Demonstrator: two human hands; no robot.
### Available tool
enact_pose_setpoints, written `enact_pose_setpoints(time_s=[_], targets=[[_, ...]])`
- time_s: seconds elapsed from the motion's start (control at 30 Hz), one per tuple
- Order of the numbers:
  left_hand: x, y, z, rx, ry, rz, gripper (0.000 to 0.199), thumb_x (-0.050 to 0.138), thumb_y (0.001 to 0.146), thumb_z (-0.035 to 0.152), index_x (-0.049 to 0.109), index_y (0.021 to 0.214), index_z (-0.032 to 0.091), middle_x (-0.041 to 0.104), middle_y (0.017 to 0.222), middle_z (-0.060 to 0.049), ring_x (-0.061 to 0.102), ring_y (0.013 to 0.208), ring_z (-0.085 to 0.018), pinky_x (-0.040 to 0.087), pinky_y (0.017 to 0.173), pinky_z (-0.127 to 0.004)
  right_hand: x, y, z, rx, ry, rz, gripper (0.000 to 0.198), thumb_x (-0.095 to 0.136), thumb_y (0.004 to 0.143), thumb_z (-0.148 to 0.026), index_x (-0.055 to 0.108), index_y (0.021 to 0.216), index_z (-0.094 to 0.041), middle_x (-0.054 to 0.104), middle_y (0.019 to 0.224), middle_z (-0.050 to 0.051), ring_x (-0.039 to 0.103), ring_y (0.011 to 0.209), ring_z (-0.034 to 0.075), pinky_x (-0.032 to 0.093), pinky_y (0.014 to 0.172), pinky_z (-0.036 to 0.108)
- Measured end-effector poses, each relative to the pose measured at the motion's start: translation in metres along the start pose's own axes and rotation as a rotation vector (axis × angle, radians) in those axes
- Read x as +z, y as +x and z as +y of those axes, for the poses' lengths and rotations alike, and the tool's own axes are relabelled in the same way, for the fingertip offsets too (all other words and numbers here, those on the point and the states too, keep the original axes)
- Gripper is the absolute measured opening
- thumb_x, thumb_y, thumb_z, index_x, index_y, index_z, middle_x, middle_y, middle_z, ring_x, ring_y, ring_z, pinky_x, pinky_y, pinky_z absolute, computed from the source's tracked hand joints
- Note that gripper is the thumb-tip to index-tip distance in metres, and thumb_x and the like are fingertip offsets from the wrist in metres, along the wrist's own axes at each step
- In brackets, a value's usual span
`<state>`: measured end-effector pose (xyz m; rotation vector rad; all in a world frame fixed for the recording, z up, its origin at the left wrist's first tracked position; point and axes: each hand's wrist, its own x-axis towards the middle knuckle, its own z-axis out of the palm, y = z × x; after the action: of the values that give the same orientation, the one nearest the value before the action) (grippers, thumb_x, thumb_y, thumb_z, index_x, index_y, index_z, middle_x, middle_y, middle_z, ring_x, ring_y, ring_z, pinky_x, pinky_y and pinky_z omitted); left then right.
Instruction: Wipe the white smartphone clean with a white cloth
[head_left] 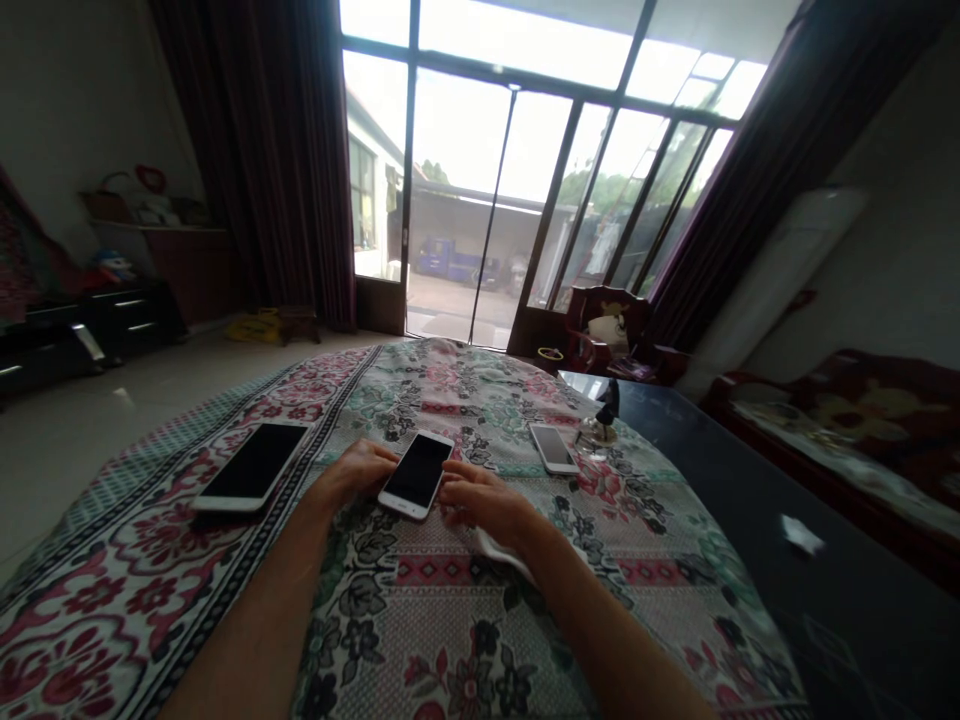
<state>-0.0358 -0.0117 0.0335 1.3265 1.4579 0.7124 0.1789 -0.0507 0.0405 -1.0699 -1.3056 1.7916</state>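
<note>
A white smartphone (416, 476) with a dark screen is between my two hands, over the patterned cloth. My left hand (354, 472) is at its left edge, fingers curled in against the side. At the right edge are the bent fingers of my right hand (480, 500), thumb side towards the screen. Whether the phone lies flat or is slightly raised, I cannot tell. Under my right wrist a piece of white cloth or paper (504, 553) shows in part. To the left lies a larger white tablet-like device (253, 466), and to the right a smaller white phone (553, 449).
A floral tablecloth (465, 640) covers the table. Beyond the small phone stands a dark object on a clear round base (598, 434). A dark glossy table (720, 500) adjoins on the right, with a crumpled white scrap (801, 535). Glass doors (465, 220) are ahead.
</note>
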Motion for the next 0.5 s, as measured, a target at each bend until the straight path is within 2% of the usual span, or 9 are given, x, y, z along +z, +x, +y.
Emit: enact_pose_setpoints(time_s=[0.13,0.4,0.5], targets=[[0.004,-0.003,0.001,-0.033,-0.266,-0.044,0.024,0.073,0.048,0.027,0.073,0.067,0.013,0.069,0.062,-0.003,0.060,0.058,-0.016,0.045,0.054,-0.023,-0.002,0.005,0.003,-0.042,0.007,0.023,0.055,0.072,0.064,-0.022,0.060,0.118,-0.021,0.063,0.109,0.005,0.060,0.081,0.013,0.046,0.059,0.021],[0.025,-0.004,-0.003,0.004,-0.410,0.041,0.026,0.072,0.044,0.018,0.071,0.069,0.012,0.070,0.066,-0.005,0.063,0.060,-0.017,0.048,0.056,-0.024,-0.005,0.009,0.013,-0.137,-0.020,0.150,0.078,0.068,0.048,-0.006,0.056,0.124,-0.020,0.063,0.107,0.005,0.061,0.083,0.016,0.047,0.067,0.025],[0.037,-0.005,-0.001,0.030,-0.457,0.073,0.025,0.071,0.046,0.016,0.070,0.070,0.012,0.068,0.063,-0.004,0.063,0.061,-0.017,0.048,0.056,-0.024,-0.008,0.004,0.013,-0.153,-0.041,0.201,0.083,0.067,0.047,-0.004,0.055,0.127,-0.019,0.065,0.100,0.004,0.061,0.081,0.016,0.047,0.064,0.025]])
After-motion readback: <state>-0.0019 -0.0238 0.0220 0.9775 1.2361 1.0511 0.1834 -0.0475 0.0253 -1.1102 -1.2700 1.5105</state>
